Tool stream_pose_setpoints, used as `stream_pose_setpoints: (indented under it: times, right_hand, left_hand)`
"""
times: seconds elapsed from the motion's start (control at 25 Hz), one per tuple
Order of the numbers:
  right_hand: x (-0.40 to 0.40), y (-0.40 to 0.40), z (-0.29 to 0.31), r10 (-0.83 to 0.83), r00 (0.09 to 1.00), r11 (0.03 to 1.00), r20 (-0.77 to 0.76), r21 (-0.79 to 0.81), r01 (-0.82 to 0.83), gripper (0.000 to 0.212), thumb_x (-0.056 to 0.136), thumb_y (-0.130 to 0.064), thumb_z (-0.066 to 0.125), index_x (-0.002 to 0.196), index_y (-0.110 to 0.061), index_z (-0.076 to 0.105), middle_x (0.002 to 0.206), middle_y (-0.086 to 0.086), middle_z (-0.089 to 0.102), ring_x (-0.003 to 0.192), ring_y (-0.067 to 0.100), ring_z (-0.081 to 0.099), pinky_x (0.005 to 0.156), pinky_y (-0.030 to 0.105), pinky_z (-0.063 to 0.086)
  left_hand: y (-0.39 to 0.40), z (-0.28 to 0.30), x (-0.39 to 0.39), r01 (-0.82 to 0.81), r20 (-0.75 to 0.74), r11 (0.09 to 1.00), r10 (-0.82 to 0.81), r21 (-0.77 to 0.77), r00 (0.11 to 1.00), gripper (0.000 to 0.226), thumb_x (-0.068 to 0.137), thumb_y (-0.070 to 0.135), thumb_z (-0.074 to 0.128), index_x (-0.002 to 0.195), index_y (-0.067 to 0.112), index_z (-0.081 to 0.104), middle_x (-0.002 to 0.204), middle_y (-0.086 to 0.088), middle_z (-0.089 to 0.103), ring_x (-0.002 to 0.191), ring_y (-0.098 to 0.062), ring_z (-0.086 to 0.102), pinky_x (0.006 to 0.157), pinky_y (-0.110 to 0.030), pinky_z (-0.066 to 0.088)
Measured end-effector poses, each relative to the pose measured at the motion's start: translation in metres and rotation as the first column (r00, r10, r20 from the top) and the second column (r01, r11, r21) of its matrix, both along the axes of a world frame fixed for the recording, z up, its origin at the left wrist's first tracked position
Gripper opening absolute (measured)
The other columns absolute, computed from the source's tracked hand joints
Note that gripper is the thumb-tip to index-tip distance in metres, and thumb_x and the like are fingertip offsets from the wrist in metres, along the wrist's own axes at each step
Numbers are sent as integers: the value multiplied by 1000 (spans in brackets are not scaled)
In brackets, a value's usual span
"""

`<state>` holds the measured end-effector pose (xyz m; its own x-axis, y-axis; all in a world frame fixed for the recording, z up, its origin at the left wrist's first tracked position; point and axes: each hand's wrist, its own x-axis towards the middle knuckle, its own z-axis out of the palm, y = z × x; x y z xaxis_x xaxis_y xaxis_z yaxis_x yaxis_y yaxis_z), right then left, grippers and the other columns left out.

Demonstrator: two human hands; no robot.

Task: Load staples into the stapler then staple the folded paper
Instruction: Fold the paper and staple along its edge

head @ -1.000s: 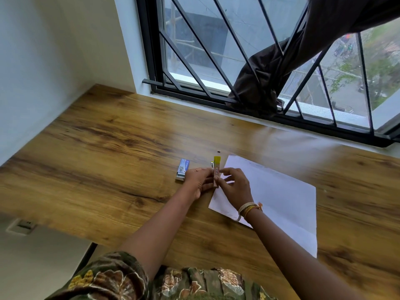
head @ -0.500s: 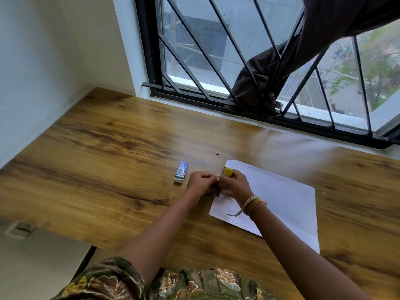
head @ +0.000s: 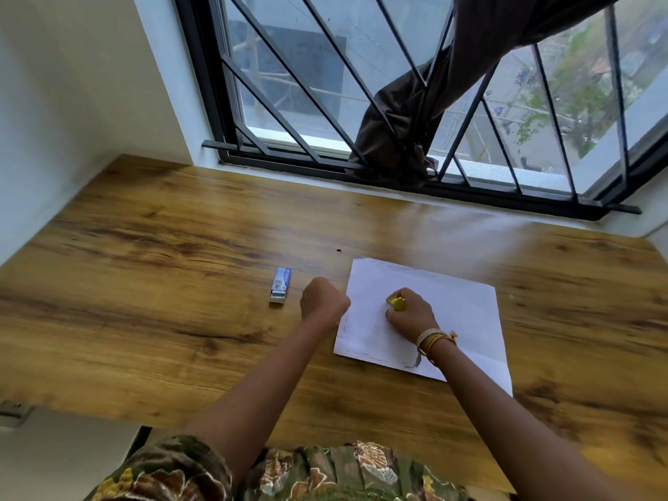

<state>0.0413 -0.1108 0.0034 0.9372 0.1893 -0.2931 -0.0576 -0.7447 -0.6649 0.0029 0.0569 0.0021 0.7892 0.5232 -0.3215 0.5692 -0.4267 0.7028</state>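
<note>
A small yellow stapler [head: 396, 303] is gripped in my right hand [head: 410, 314], which hovers over the middle of the white folded paper [head: 459, 312] lying flat on the wooden desk [head: 180, 254]. Most of the stapler is hidden inside the fingers. My left hand [head: 322, 300] is curled into a fist just off the paper's left edge; whether it holds anything is hidden. A blue and white staple box [head: 280, 284] lies on the desk to the left of my left hand, with its near end open.
A barred window [head: 361, 103] runs along the desk's far edge, with a dark brown curtain [head: 415, 113] tucked through the bars. A tiny dark speck [head: 338, 250] lies beyond the paper. A white wall [head: 72, 85] bounds the desk on the left.
The hands were together on the stapler at the paper's left corner. Now they are apart: my right hand has carried the stapler right over the paper, my left hand stays near the edge.
</note>
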Motion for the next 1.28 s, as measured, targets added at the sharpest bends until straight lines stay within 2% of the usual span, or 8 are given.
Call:
stream_pose_setpoints:
  times: [0.2, 0.36, 0.44, 0.56, 0.68, 0.84, 1.04, 1.28]
  right_hand:
    - [21, -2, 8, 58, 998, 998, 18, 21, -58, 22, 81, -6, 60, 102, -12, 63, 95, 2, 60, 87, 21, 54, 75, 26, 39]
    - [35, 2, 11, -13, 1000, 991, -9, 131, 14, 21, 82, -7, 64, 101, -14, 69, 95, 5, 65, 84, 22, 58, 75, 28, 46]
    - [36, 4, 12, -98, 994, 973, -53, 205, 107, 25, 82, -5, 65, 106, -7, 69, 92, 9, 65, 78, 21, 60, 68, 28, 49]
    - [34, 5, 23, -274, 918, 833, -286, 406, 375, 10, 84, 0, 65, 95, 0, 64, 78, 15, 62, 58, 18, 62, 49, 27, 53]
    - [29, 0, 36, -295, 807, 724, -512, 431, 539, 8, 88, 1, 60, 81, -2, 56, 67, 13, 55, 58, 22, 59, 42, 25, 50]
    - [17, -13, 34, -193, 689, 762, -699, 335, 554, 11, 93, -7, 52, 85, -1, 57, 77, 13, 61, 67, 20, 60, 49, 26, 53]
    - [3, -19, 21, -316, 776, 817, -546, 259, 515, 15, 84, -3, 65, 76, 7, 56, 64, 19, 59, 52, 22, 63, 42, 30, 55]
    - [-14, -18, 16, -343, 893, 872, -292, 253, 418, 15, 72, -11, 76, 73, -1, 65, 64, 18, 68, 58, 26, 68, 60, 35, 60]
  left_hand:
    - [5, 14, -3, -40, -142, 944, -7, -327, 990, 37, 73, 21, 81, 94, -3, 62, 84, -14, 70, 67, -23, 69, 54, -32, 56]
    - [-3, 25, -15, 135, -199, 762, -329, -634, 923, 21, 81, 13, 74, 91, 8, 56, 83, -12, 65, 65, -20, 64, 51, -28, 55]
    - [-10, 22, -21, 138, -172, 672, -373, -727, 912, 21, 84, 6, 69, 95, 12, 53, 90, -15, 66, 72, -24, 69, 55, -32, 60]
    - [-16, 10, -21, 50, -96, 630, -195, -775, 976, 28, 85, -1, 65, 108, 3, 51, 96, -18, 65, 74, -28, 71, 60, -33, 61]
    - [-15, 7, -12, 2, -22, 626, -30, -780, 999, 29, 86, -1, 65, 112, 0, 51, 91, -17, 65, 71, -27, 69, 59, -30, 60]
    - [-13, 7, -6, -106, -66, 543, 92, -833, 994, 17, 85, -1, 66, 98, 2, 55, 86, -16, 65, 66, -25, 68, 58, -30, 59]
    - [-11, 1, -4, -147, -69, 469, 180, -871, 981, 24, 85, 2, 68, 105, -2, 56, 93, -17, 66, 72, -30, 69, 57, -32, 61]
    - [-14, -3, -1, -201, -85, 470, 257, -860, 963, 21, 84, 16, 72, 96, 5, 60, 92, -14, 68, 72, -29, 71, 64, -37, 61]
